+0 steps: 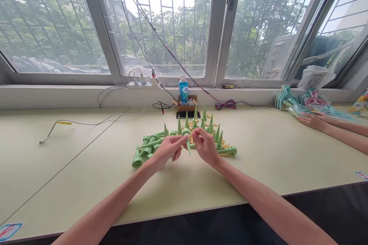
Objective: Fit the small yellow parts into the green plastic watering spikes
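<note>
Between my hands a green plastic watering spike [188, 146] points downward, its wide cap end up. My left hand [169, 147] is closed on it, thumb over the upper part. Right beside it, my right hand [205, 145] has thumb and fingers pinched together close to the spike's side. Whatever sits in that pinch is too small and hidden to make out. Behind and around both hands lies a pile of similar green spikes [148, 148], some upright, some on their sides. Small yellow valve-like pieces [228, 146] are mixed in on the right.
Beyond the pile stand a blue bottle [183, 90] in a small cardboard box and a dark phone [188, 115]. A white cable [94, 124] crosses the table [86, 183] at left. At right, another person's hands [312, 120] touch bagged hangers [313, 99].
</note>
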Motion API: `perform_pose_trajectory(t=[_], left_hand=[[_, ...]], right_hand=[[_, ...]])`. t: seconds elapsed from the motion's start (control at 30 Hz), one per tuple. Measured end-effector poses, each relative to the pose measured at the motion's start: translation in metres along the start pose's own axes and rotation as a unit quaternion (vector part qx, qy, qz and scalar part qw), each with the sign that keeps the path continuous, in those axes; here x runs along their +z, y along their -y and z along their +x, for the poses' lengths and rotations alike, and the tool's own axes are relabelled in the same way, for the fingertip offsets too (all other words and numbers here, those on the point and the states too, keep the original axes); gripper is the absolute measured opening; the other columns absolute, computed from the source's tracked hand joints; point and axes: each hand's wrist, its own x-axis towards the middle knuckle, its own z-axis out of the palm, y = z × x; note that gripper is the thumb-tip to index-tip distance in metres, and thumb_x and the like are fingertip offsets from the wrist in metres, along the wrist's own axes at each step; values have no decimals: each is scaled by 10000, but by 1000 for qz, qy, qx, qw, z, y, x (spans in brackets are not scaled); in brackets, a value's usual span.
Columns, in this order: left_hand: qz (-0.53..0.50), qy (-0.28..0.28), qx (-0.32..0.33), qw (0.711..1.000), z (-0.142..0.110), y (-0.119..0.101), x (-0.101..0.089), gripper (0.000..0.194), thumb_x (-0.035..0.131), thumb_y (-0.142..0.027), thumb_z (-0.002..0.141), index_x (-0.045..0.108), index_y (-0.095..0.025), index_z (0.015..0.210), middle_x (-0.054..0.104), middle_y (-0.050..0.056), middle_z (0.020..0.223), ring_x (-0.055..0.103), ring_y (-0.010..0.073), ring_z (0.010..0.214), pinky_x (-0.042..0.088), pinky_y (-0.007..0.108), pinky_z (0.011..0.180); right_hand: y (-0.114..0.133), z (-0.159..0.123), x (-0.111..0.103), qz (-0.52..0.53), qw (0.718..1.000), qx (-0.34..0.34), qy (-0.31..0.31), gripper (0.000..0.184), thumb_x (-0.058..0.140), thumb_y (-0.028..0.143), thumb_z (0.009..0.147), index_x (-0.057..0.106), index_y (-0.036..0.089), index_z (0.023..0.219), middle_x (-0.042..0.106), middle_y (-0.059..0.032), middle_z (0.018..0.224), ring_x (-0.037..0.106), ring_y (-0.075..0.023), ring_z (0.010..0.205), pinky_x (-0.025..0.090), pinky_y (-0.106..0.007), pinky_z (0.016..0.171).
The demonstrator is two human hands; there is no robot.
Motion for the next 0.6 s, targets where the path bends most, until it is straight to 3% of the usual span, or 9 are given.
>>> perform_pose_trajectory(t=[0.2, 0.6], left_hand=[[25, -20, 23, 999, 0, 4, -1, 331, 633, -475, 832, 590, -180, 689, 455, -51, 421, 381, 77, 395, 312, 198, 414], [33, -34, 68, 997, -1, 0, 2, 341, 739, -363, 730, 487, -165, 613, 556, -29, 655, 402, 44, 424, 309, 200, 411]], right_hand=[[0, 1, 1, 9, 1000, 2, -1, 249, 448, 354, 982, 494, 194, 797, 443, 38, 651, 306, -84, 506, 295, -214, 460], [-1, 1, 1, 3, 1000, 17, 4, 283, 437, 397, 980, 471, 197, 783, 431, 36, 657, 298, -85, 510, 278, -217, 458]])
